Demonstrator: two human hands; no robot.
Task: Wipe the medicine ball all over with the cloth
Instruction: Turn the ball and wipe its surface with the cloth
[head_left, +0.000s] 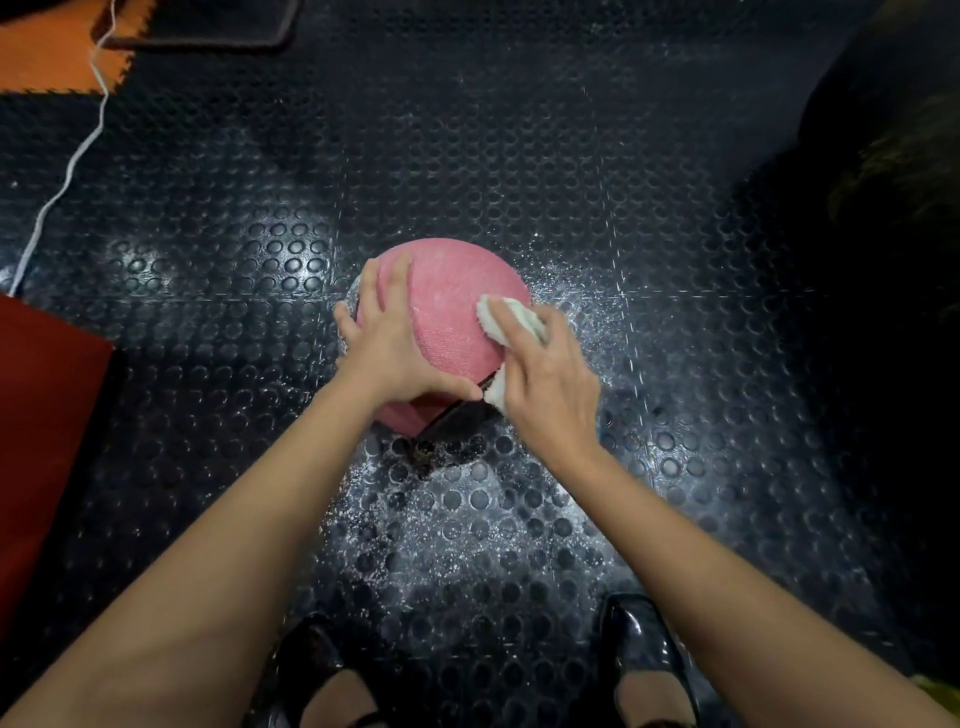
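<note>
Ball: the pink medicine ball (447, 312) sits on the studded black rubber floor (571, 156), just beyond the person's shoes (644, 654), about mid-scene.
Left hand: the left hand (387, 343) lies spread flat over the ball's left and near side, fingers straight, steadying it.
Right hand: the right hand (545, 384) presses the white cloth (511, 319) against the ball's right side, fingers over the cloth and some of it bunched under the palm.
Handling: the ball looks heavy and firm, with a grainy skin that should give good purchase; it will likely roll rather than lift easily.
Where to hold: best braced with a flat palm on the side opposite the cloth, then rolled to reach the underside.
Surroundings: white specks dust the floor around the ball; a white cord (67, 171) trails at far left.
</note>
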